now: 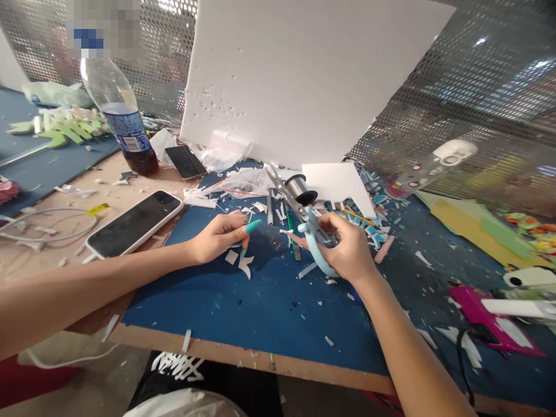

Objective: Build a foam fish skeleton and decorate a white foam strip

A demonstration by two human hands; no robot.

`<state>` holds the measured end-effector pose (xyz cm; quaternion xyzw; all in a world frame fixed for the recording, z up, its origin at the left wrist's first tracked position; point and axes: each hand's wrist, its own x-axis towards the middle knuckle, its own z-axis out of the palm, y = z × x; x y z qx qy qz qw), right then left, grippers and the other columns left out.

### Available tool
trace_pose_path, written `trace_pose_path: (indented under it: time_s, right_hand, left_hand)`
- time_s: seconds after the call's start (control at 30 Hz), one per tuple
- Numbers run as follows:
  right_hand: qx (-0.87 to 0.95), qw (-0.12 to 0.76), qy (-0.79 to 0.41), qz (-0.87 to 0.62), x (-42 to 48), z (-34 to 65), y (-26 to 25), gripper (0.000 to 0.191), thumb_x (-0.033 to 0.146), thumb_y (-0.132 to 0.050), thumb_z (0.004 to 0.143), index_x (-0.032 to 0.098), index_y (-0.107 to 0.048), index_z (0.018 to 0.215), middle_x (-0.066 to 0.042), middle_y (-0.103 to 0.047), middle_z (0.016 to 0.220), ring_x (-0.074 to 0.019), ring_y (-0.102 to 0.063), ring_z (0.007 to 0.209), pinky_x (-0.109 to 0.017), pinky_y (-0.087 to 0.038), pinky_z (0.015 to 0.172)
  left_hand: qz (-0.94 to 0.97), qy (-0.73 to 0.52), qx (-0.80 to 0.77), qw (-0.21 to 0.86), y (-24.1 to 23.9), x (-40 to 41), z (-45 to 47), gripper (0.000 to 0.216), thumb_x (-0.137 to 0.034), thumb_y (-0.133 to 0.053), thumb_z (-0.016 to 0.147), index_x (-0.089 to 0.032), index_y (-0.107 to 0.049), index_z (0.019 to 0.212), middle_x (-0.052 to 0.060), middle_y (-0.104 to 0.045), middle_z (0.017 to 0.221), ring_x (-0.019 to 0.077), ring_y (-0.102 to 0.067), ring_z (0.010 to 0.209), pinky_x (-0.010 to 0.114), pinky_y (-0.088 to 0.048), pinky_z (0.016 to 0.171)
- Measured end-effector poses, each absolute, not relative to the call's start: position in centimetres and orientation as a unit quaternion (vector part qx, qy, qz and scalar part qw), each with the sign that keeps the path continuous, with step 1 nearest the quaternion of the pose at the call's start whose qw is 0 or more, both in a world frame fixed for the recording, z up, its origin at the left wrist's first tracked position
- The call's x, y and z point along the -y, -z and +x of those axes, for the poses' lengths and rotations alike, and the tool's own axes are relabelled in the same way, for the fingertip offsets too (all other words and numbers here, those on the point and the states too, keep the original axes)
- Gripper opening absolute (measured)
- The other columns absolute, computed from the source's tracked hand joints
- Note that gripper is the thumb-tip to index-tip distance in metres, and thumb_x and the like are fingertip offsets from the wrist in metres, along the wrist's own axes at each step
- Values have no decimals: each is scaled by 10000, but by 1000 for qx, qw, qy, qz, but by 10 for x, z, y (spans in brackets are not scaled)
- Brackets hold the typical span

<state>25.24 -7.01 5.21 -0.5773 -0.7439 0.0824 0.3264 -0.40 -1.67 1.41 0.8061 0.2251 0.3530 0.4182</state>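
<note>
1. Right hand [343,246], nearer than the spool [300,189] and to its right: the grip is wrapped round the light-blue handles of the scissors [320,249], whose blades point away, passing just left of the spool.
2. Left hand [221,234], nearer than the spool and to its left: the fingers are drawn together. Long teal tips [252,226] show there; whether nails or a pinched piece, I cannot tell, nor whether the grip has hold of anything.
3. The spool carries grey wire between black rims. Nearer than it, a green stick [296,248] lies between the hands.
4. Clear plastic [243,182] lies crumpled left of the spool, contents unclear.
5. Farther left of the spool, the bottle [130,133] stands part-filled with dark drink. The phone [136,226] lies nearer than the bottle.
6. Well right of the spool is a see-through tumbler [419,171] with a white lid; its contents cannot be made out.
7. Behind the spool, a white board [295,69] stands up, limiting room that way.
8. Nearer than the spool, the blue mat [269,313] gives the widest open stretch, dotted with scraps, up to the brown front edge of the counter [304,370].
</note>
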Motion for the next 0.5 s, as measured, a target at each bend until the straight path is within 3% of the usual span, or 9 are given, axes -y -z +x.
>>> trace_pose_path:
  time_s: [0.2,0.5]
  right_hand:
    - [813,272,-22,-514,66,259,-44,198,320,-639,739,209,-477,710,-9,-528,617,-133,-448,529,-253,-346,498]
    - [825,249,-23,-507,64,262,-41,206,315,-640,742,212,-474,676,0,-525,594,-121,-438,513,-247,-322,486]
  left_hand:
    - [798,-373,-237,409,-12,17,-5,562,-567,-356,934,-155,-573,620,27,-534,624,147,-447,681,290,-368,703]
    - [801,-382,-225,403,-13,16,-5,543,-537,-363,944,-155,-576,622,24,-535,610,142,-439,668,288,-368,690]
